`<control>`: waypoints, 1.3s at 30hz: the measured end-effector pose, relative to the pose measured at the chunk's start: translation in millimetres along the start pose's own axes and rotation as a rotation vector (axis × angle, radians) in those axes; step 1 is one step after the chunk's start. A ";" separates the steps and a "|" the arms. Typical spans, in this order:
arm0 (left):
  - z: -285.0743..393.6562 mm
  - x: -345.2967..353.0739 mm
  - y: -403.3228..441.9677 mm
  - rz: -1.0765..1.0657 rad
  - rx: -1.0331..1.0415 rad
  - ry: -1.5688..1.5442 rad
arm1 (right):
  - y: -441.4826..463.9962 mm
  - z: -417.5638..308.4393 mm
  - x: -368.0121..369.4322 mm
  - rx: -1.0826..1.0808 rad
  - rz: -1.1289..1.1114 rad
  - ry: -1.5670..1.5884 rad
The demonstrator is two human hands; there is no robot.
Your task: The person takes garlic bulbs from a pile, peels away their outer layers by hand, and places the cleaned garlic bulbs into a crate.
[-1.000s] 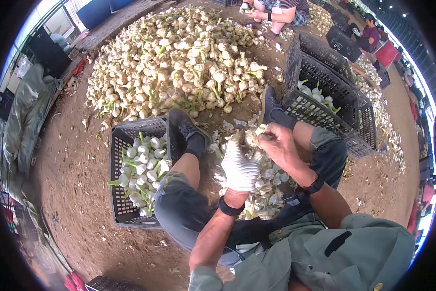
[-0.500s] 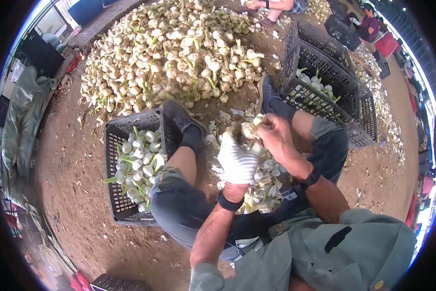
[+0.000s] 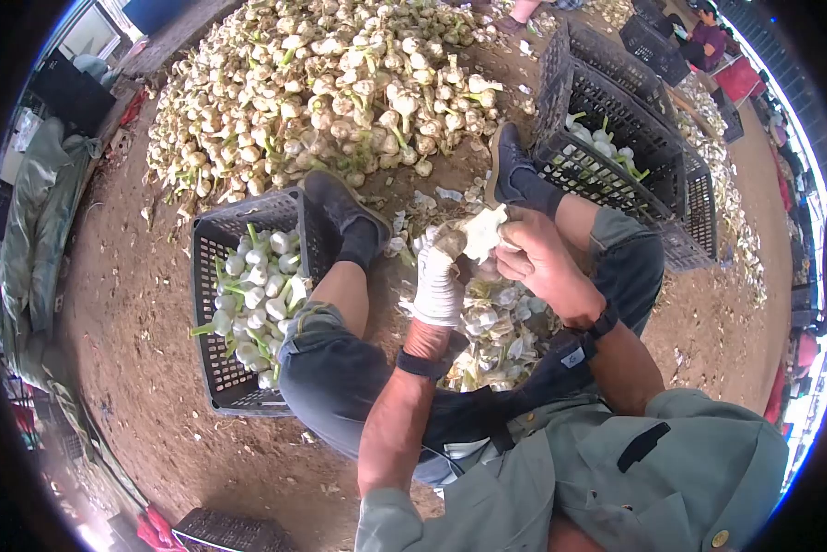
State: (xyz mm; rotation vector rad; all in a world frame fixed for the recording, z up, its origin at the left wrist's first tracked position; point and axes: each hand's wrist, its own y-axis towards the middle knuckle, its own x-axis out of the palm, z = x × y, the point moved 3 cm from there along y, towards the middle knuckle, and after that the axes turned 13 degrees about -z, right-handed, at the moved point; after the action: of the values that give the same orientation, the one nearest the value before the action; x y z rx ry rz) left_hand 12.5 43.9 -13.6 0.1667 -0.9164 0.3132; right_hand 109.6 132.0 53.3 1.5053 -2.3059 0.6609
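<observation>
Left hand (image 3: 438,267), gloved, curls round a garlic bulb (image 3: 481,236) held above loose skins (image 3: 498,339); bare right hand (image 3: 542,255), fingers bent tight, pinches its edge (bulb partly hidden); peeling seems underway; next pull calls for steady left grip.

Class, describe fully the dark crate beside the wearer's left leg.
The crate is dark, looks like plastic, and has an open top and walls pierced by rows of small openings. It stands on the brown dirt ground, holding many white bulbs with green stems; one stem pokes over its left rim. The left shoe is by its far right corner, and the bent knee hides part of its right side, so contact there is unclear. Neither hand touches it.
</observation>
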 end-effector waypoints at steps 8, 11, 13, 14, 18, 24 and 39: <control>-7.1 6.5 -6.7 -0.002 -0.058 -0.060 | -11.6 23.0 -16.7 -0.129 -0.083 0.081; -8.9 -2.1 -5.4 -0.002 -0.024 0.176 | -12.8 16.4 -8.1 -0.177 0.057 -0.035; -3.3 3.8 -8.8 0.000 -0.042 0.346 | -13.0 10.7 3.2 -0.193 0.123 -0.091; -9.3 -3.6 -7.8 0.012 -0.056 0.372 | -13.4 7.9 8.3 -0.175 0.155 -0.295; 1.0 19.3 -8.5 -0.012 0.195 0.570 | -12.9 14.3 -0.8 -0.176 0.187 -0.559; 2.4 24.9 -14.7 -0.038 -0.292 -0.126 | -20.4 7.8 6.8 -0.145 0.058 -0.266; -11.3 21.0 0.2 0.135 0.384 0.503 | -19.2 16.8 18.2 -0.632 0.275 -1.177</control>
State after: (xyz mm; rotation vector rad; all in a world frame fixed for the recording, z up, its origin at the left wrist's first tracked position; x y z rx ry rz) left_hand 32.8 51.3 -3.6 0.3616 -0.3621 0.6247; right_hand 119.8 102.4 52.0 1.3887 -3.0333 -1.1591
